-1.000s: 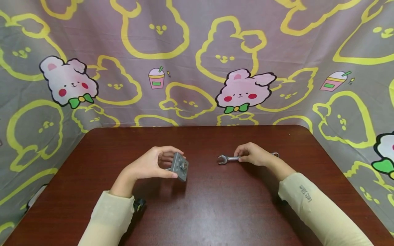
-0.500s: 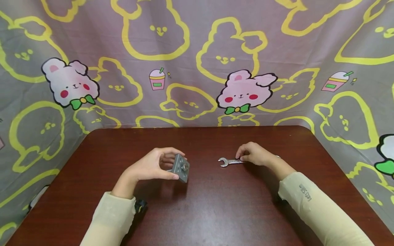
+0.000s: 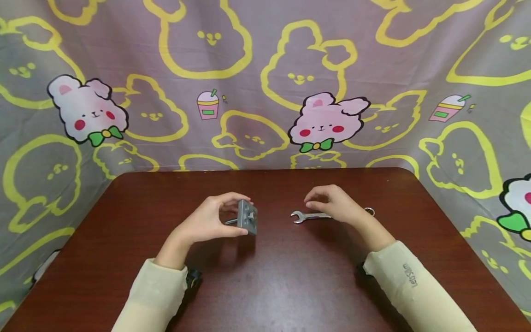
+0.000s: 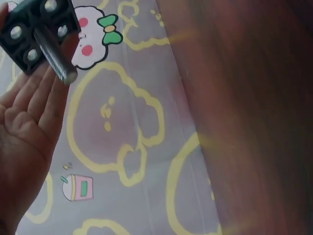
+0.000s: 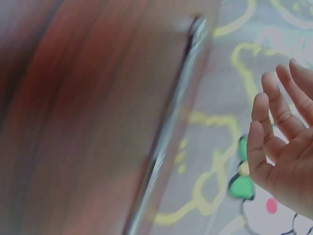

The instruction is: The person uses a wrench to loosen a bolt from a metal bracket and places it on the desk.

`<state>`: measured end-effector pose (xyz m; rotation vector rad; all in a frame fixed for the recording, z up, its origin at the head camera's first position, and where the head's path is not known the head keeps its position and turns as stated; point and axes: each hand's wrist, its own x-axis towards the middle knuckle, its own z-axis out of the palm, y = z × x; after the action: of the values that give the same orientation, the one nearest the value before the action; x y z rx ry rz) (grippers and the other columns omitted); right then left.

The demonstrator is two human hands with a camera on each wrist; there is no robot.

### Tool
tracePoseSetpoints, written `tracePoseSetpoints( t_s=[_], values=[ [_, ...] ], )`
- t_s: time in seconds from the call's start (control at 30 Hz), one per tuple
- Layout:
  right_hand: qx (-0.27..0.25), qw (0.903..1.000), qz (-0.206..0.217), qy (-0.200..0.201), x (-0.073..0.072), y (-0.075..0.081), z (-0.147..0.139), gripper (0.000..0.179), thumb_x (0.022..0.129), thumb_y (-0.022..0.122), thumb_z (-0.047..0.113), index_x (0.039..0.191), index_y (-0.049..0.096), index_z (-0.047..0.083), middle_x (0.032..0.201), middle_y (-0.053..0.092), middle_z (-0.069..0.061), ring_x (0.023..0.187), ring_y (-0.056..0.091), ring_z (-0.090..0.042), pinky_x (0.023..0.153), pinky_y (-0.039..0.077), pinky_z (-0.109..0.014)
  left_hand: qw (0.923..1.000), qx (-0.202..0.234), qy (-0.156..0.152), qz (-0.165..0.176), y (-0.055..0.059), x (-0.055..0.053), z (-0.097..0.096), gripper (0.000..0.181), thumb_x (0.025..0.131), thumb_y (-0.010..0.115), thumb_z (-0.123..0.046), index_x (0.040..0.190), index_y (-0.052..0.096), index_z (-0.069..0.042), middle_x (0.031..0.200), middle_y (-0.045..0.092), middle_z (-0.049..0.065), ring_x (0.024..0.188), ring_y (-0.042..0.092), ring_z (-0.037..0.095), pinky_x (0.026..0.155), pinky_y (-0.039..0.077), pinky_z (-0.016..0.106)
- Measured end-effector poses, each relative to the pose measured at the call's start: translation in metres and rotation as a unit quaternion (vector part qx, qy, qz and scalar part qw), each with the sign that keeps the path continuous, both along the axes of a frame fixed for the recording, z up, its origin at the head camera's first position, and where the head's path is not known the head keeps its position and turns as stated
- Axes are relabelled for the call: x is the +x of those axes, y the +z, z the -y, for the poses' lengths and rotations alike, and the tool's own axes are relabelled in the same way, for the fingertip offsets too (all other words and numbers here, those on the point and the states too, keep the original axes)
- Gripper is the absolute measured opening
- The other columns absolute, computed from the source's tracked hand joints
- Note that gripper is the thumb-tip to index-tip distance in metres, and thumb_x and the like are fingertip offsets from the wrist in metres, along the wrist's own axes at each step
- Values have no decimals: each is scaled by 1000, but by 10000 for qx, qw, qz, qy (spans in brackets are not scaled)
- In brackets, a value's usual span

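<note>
My left hand [image 3: 207, 223] pinches a square grey metal plate [image 3: 242, 217] between thumb and fingers, holding it on edge above the table. A nut [image 3: 251, 215] shows on the plate's right face. From the other side a threaded bolt [image 4: 55, 55] sticks out toward the palm, and round holes surround it in the left wrist view. My right hand [image 3: 338, 205] hovers just over a silver combination wrench [image 3: 309, 216], fingers loosely bent and holding nothing. The wrench lies on the table, its open end to the left and ring end to the right; the hand hides part of its shank.
The dark red-brown wooden table [image 3: 274, 281] spreads under both hands. A cartoon-printed curtain [image 3: 253, 60] hangs behind it and along both sides. Dark wrist devices show beside both cuffs.
My right hand has let go of the wrench and lifted slightly up and left, leaving it on the table. My left hand keeps its grip on the plate, now turned slightly more upright.
</note>
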<state>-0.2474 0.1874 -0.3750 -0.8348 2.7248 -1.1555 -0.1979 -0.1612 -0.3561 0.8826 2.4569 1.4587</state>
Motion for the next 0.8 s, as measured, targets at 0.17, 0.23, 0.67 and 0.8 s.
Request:
tracePoseSetpoints(
  t_s=[0.17, 0.23, 0.67, 0.8],
  values=[
    [-806, 9962, 319, 5, 23, 9, 35, 12, 92, 69, 14, 103, 73, 10, 98, 72, -7, 83, 64, -17, 70, 54, -27, 9970, -133, 329, -685, 2, 4, -13, 67, 72, 89, -15, 131, 58, -11, 116, 71, 3, 105, 71, 18, 90, 59, 33],
    [-1186, 9922, 381, 1, 30, 13, 49, 14, 92, 69, 13, 105, 72, 8, 98, 72, -10, 82, 66, -19, 68, 56, -27, 9937, -265, 463, -983, 5, 5, -19, 67, 72, 89, -15, 131, 58, -11, 115, 70, 4, 106, 71, 18, 91, 58, 33],
    [-2334, 9722, 178, -60, 46, 12, 97, 17, 88, 71, 4, 105, 70, 0, 87, 72, -17, 72, 64, -14, 67, 54, -24, 9793, -429, 773, -1821, 8, 12, -39, 71, 70, 90, -17, 130, 56, -6, 115, 70, 6, 97, 72, 16, 88, 60, 36],
    [-2451, 9693, 0, -207, 47, 11, 99, 15, 87, 72, 3, 101, 70, 0, 87, 72, -17, 69, 63, -9, 65, 54, -22, 9783, -251, 751, -1915, 8, 13, -42, 72, 70, 90, -17, 132, 55, -7, 117, 70, 6, 96, 72, 17, 85, 61, 34]
  ],
)
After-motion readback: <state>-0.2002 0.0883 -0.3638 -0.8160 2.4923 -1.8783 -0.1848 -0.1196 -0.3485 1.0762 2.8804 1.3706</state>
